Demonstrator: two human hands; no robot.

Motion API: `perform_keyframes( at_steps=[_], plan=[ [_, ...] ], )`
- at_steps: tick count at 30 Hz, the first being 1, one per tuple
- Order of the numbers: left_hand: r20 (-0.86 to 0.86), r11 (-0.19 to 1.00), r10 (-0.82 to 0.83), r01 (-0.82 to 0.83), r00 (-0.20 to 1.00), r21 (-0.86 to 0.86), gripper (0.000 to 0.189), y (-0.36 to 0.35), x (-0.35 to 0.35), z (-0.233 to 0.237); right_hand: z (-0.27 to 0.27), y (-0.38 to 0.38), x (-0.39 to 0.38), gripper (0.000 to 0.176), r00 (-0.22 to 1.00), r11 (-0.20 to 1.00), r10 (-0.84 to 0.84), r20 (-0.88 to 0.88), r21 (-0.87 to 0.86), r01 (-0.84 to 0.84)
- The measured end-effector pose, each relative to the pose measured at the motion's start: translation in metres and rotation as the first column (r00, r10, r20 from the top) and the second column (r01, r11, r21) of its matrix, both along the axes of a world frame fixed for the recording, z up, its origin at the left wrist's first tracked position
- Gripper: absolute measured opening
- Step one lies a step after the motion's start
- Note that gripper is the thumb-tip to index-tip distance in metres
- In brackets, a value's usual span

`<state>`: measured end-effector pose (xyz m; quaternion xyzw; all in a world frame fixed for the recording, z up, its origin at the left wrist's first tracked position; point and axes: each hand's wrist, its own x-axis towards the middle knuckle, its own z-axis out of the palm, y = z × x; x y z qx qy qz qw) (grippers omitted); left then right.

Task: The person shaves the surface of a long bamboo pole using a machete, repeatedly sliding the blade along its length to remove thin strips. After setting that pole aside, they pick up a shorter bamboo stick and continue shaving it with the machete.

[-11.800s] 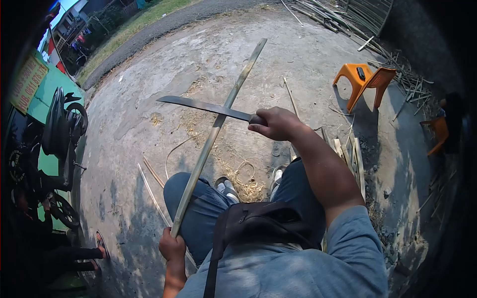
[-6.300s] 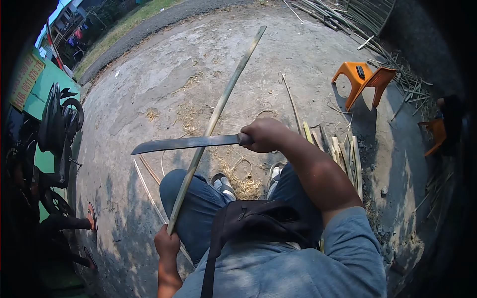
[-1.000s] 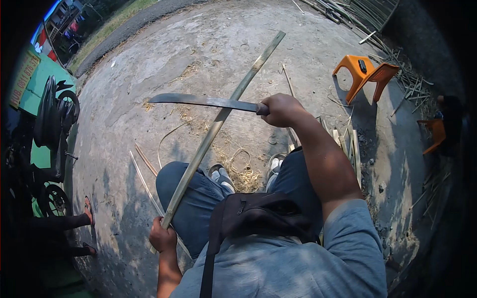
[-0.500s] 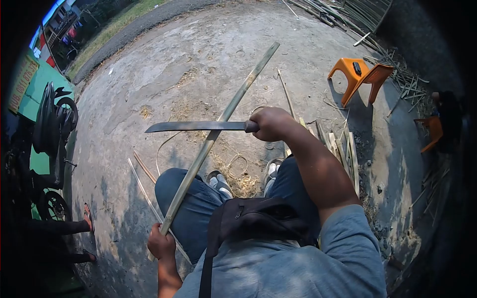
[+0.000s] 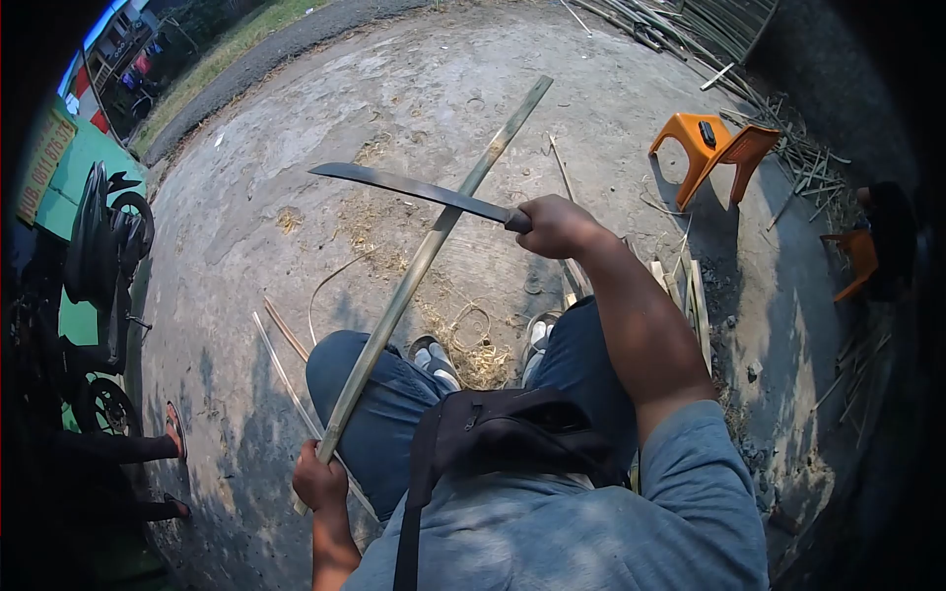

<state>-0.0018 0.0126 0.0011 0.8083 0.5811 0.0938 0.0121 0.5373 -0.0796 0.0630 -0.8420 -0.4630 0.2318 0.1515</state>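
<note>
My left hand (image 5: 321,480) is closed around the lower end of a long bamboo strip (image 5: 396,300), which slants up and to the right past my left knee. In my right hand (image 5: 557,228) is the dark handle of a machete (image 5: 409,189), gripped in a fist. Its long blade points left and crosses over the upper part of the strip, tip raised a little. A black bag (image 5: 512,433) rests across my lap.
Bamboo shavings (image 5: 483,364) lie between my feet, and split strips (image 5: 701,315) by my right leg. An orange chair (image 5: 705,148) with a small black object stands to the right. Motorbikes (image 5: 103,236) and another person's legs (image 5: 148,450) are at left.
The machete has moved up and rightward along the strip, its tip now tilted higher. The strip's far end has shifted slightly up; my left hand has stayed in place.
</note>
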Motion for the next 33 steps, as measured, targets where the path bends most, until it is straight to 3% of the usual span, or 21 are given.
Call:
perform_keyframes(
  at_steps=[3,6,9,12,15,22,25,26,29,33],
  plan=[
    [0.026,1.0,-0.006,0.006,1.0,-0.002,0.026,0.003,0.001,-0.002,0.008,0.003,-0.018,0.025,0.991,0.996,0.078,0.11,-0.061,-0.072],
    [0.013,1.0,-0.005,0.005,1.0,-0.014,0.026,0.003,-0.006,-0.005,0.001,0.0,0.004,0.025,0.999,0.998,0.032,-0.012,-0.049,-0.032],
    [0.025,1.0,-0.01,0.01,1.0,-0.003,0.025,0.005,-0.002,-0.005,-0.02,-0.002,0.035,0.027,0.979,0.978,-0.184,-0.087,0.085,0.191],
    [0.037,1.0,-0.021,0.021,0.999,0.021,0.024,0.002,-0.004,-0.001,-0.029,0.0,0.039,0.028,0.955,0.958,-0.256,-0.152,0.096,0.271],
    [0.034,0.999,-0.024,0.023,0.999,0.027,0.023,0.002,-0.004,-0.002,-0.007,-0.004,0.027,0.031,0.964,0.968,-0.231,-0.132,0.07,0.242],
    [0.038,1.0,-0.023,0.023,0.999,0.008,0.024,0.0,0.001,0.0,0.019,0.0,-0.023,0.035,0.986,0.984,0.158,0.048,-0.093,-0.153],
    [0.033,1.0,-0.016,0.016,0.999,0.0,0.025,0.002,0.001,0.0,0.017,0.002,-0.019,0.037,0.977,0.975,0.211,0.013,-0.075,-0.21],
    [0.034,1.0,-0.012,0.012,0.999,-0.005,0.025,0.0,0.0,0.0,-0.003,0.002,-0.005,0.039,0.981,0.983,0.182,-0.072,0.042,-0.18],
    [0.064,1.0,-0.016,0.016,0.998,0.0,0.024,0.001,0.0,-0.003,-0.011,0.004,0.025,0.04,0.988,0.996,-0.079,-0.131,0.036,0.084],
    [0.046,1.0,-0.005,0.005,0.999,0.001,0.023,0.002,0.0,0.006,-0.017,0.0,0.033,0.04,0.979,0.982,-0.171,-0.109,0.066,0.178]
  ],
)
